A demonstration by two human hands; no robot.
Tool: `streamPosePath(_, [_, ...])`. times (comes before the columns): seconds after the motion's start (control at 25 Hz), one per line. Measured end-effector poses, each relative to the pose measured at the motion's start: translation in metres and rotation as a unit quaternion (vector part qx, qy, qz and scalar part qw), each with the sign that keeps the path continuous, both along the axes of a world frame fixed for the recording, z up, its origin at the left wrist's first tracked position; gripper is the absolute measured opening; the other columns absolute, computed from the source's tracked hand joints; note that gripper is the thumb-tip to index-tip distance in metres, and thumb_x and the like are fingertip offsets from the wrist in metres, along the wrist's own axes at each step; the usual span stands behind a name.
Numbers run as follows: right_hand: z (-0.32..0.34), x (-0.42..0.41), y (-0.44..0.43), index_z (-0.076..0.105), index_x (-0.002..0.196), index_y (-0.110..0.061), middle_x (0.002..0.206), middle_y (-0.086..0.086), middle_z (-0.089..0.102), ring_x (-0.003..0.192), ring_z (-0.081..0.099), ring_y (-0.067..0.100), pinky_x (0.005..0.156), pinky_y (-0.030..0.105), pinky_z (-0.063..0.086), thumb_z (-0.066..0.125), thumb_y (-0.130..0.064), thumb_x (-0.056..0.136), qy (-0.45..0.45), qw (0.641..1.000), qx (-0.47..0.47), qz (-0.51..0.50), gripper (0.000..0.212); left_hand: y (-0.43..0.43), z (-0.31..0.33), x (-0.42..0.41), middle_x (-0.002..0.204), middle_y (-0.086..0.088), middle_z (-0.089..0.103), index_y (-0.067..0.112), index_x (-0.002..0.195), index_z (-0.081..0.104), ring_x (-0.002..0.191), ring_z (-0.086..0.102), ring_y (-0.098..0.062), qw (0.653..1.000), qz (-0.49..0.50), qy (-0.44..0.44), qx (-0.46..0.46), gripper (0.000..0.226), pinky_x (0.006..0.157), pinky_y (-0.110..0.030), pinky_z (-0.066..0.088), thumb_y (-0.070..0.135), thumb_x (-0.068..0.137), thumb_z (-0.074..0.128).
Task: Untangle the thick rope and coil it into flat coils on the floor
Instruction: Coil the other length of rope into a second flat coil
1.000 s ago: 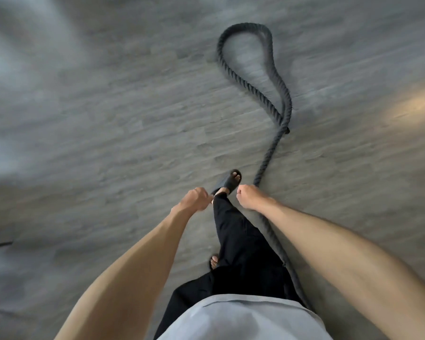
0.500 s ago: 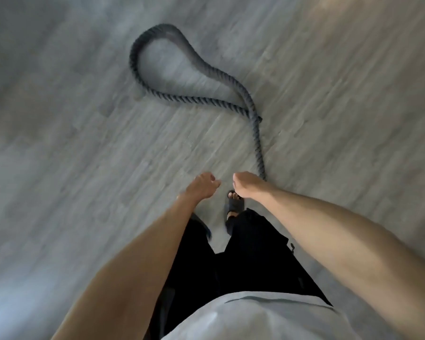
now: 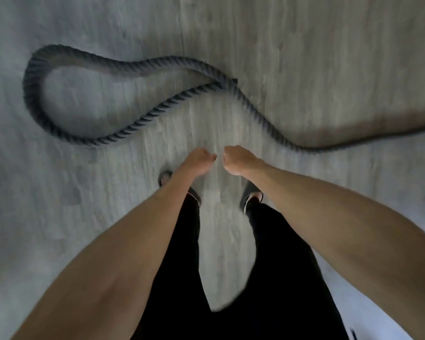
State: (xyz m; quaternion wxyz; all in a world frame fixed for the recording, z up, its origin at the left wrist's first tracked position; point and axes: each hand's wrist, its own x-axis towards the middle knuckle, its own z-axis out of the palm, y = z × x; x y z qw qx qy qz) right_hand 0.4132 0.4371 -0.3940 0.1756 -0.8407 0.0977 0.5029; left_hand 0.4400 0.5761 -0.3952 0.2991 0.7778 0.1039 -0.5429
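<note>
Both hands empty, rope on the floor ahead.

My left hand (image 3: 198, 160) and right hand (image 3: 238, 160) hang loosely curled, near each other, holding nothing. Beyond my sandals (image 3: 251, 196), the thick rope (image 3: 142, 119) lies in one crossed loop. I should grasp near the crossing and feed turns flat. No readable markings.

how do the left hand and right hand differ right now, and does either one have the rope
The left hand is loosely curled, with its fingertips pointing toward the right hand. The right hand looks more tightly curled, knuckles forward. The right hand is nearer the rope where it sweeps off to the right, while the left hand is farther from any strand. Both are empty and apart from the rope, which lies on the floor.
</note>
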Motion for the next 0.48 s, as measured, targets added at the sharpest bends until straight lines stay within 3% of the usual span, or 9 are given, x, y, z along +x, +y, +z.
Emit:
streamPosePath(0.12, [-0.075,0.027,0.044,0.053,0.135,-0.008,0.125,0.013,0.063,0.106,0.062,0.030,0.076,0.032,0.042,0.040,-0.013,0.104,-0.023,0.995,0.031,-0.090,0.034,0.030,-0.083,0.051,0.092,-0.015,0.066,0.005,0.103,0.060,0.083,0.066,-0.029,0.998,-0.042,-0.036,0.017,0.026,0.080,-0.040,0.055,0.028,0.101,0.048])
streamPosePath(0.24, [-0.159,0.037,0.070,0.060,0.124,-0.010,0.118,0.009,0.065,0.105,0.063,0.028,0.080,0.032,0.048,0.040,-0.016,0.103,-0.036,0.988,0.047,-0.142,0.029,0.049,-0.176,0.088,0.104,-0.012,0.066,0.005,0.121,0.056,0.083,0.065,-0.023,0.993,-0.081,-0.056,0.062,0.033,0.073,-0.034,0.053,0.029,0.101,0.046])
streamPosePath(0.28, [-0.195,0.038,0.078,0.061,0.119,-0.010,0.114,0.008,0.066,0.102,0.064,0.027,0.080,0.034,0.051,0.040,-0.015,0.102,-0.037,0.987,0.045,-0.153,0.027,0.053,-0.215,0.098,0.113,-0.013,0.065,0.004,0.127,0.055,0.092,0.066,-0.024,0.988,-0.108,-0.067,0.082,0.036,0.073,-0.032,0.050,0.029,0.101,0.046])
streamPosePath(0.36, [-0.266,0.041,0.085,0.059,0.120,-0.008,0.119,0.012,0.065,0.109,0.063,0.031,0.090,0.039,0.054,0.045,-0.014,0.100,-0.043,0.987,0.015,-0.155,0.025,0.059,-0.293,0.115,0.142,-0.015,0.048,0.006,0.144,0.040,0.126,0.052,-0.029,0.974,-0.159,-0.105,0.124,0.049,0.091,-0.033,0.044,0.029,0.101,0.047])
streamPosePath(0.4, [-0.302,0.041,0.085,0.053,0.131,-0.008,0.132,0.017,0.057,0.122,0.055,0.035,0.100,0.044,0.048,0.049,-0.017,0.100,-0.049,0.989,-0.017,-0.138,0.033,0.061,-0.332,0.121,0.152,-0.017,0.035,0.006,0.150,0.030,0.138,0.038,-0.032,0.961,-0.190,-0.138,0.144,0.058,0.104,-0.038,0.038,0.031,0.101,0.048])
streamPosePath(0.48, [-0.365,0.046,0.069,0.021,0.156,-0.008,0.161,0.028,0.017,0.150,0.018,0.044,0.119,0.057,0.022,0.057,-0.038,0.099,-0.052,0.989,-0.100,-0.099,0.074,0.059,-0.390,0.140,0.156,-0.020,0.023,0.006,0.152,0.021,0.143,0.024,-0.036,0.936,-0.202,-0.228,0.174,0.068,0.115,-0.046,0.028,0.031,0.098,0.053])
